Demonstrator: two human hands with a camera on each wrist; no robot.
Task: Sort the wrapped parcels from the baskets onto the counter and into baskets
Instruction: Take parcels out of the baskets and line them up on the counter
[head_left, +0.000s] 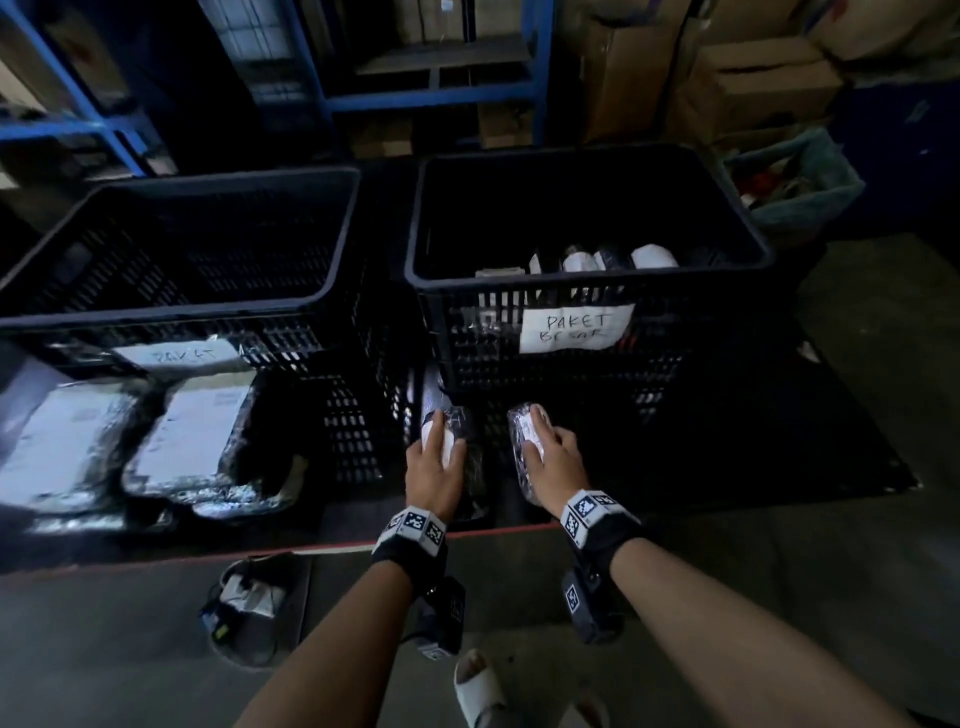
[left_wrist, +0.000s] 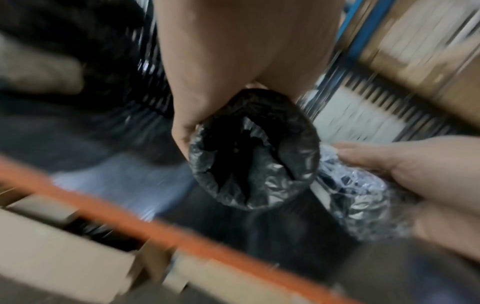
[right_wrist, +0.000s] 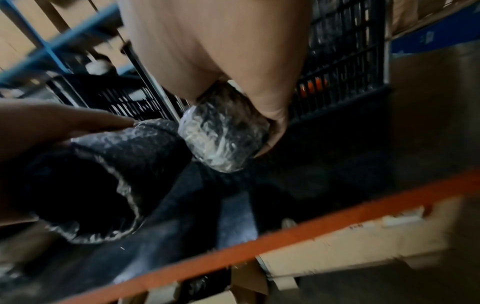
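1. Nearest to me, my left hand (head_left: 435, 464) is wrapped over a dark roll-shaped parcel (left_wrist: 253, 150) in black bubble wrap. The left wrist view shows fingers and thumb curled round its barrel, with the crumpled end facing the camera.
2. Just beside it, my right hand (head_left: 549, 457) grips a shorter silvery parcel (right_wrist: 224, 135) the same way, palm on top and thumb under its far side. The two parcels lie side by side, close but apparently not touching.
3. Both parcels sit low over the dark counter (head_left: 753, 441), just inside its orange front edge (right_wrist: 337, 214). I cannot tell whether they rest on the surface or hover just above it.
4. I judge the step in hand to be setting these two down on the counter, or lifting them from it. To do it well I would keep each roll level, keep the thumbs under so the slippery wrap does not slide, and place them well back from the edge.
5. Both forearms reach straight forward, palms down, wrists roughly level and parallel.
6. Just beyond the grips stands the labelled basket (head_left: 576, 327), with more wrapped parcels inside.
7. Beyond and left of my left grip is a second black basket (head_left: 171, 312); nearer, to its left, flat silver-wrapped parcels (head_left: 192, 431) lie on the counter.
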